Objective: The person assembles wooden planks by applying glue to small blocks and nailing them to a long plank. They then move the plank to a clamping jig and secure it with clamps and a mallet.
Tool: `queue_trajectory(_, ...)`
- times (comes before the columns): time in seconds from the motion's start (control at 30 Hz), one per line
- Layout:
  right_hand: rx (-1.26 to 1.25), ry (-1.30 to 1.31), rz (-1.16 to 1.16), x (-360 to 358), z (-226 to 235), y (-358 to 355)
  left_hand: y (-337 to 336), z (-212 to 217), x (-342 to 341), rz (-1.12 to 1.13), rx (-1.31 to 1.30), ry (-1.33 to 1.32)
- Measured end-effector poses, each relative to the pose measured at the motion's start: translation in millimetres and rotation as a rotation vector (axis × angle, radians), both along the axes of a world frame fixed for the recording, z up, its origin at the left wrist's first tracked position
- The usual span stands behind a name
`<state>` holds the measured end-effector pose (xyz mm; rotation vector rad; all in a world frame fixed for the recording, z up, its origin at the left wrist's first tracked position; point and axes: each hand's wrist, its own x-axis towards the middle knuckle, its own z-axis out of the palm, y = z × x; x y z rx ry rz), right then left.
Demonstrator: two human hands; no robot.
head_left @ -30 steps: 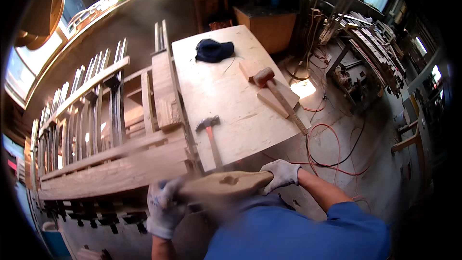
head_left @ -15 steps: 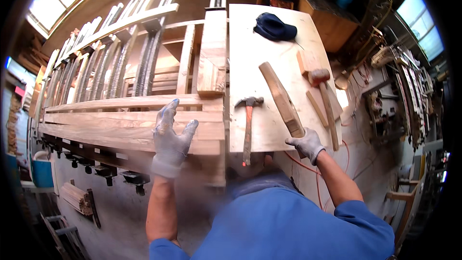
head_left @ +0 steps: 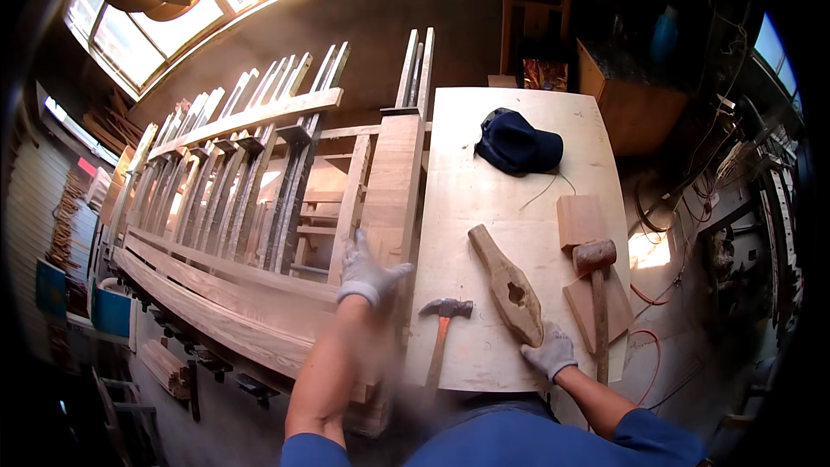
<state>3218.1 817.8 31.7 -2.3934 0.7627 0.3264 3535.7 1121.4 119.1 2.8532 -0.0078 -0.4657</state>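
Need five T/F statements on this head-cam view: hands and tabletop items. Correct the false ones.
1. The grey-gloved right hand is at the near end of the brown, holed wooden tool. True.
2. The grey-gloved left hand grips the orange-handled claw hammer. False: its fingers are spread; the hammer lies on the pale wooden tabletop.
3. The navy cloth cap lies on the floor. False: it lies on the tabletop.
4. The brown, wooden-handled mallet lies right of the holed tool. True.
5. The hammer lies left of the holed tool. True.
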Motion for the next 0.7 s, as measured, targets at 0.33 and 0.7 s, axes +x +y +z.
queue_trajectory(0.33, 0.085, 0.014, 0.055, 6.0, 3.1, -17.7, -23.5, 4.7, 15.0, 0.077, 0.030, -0.022)
queue_trajectory(0.7, 0.086, -0.250, 0.165, 75.4, 64.9, -34.8, -94.3, 24.1, -35.4, 0.316, -0.661, 0.026)
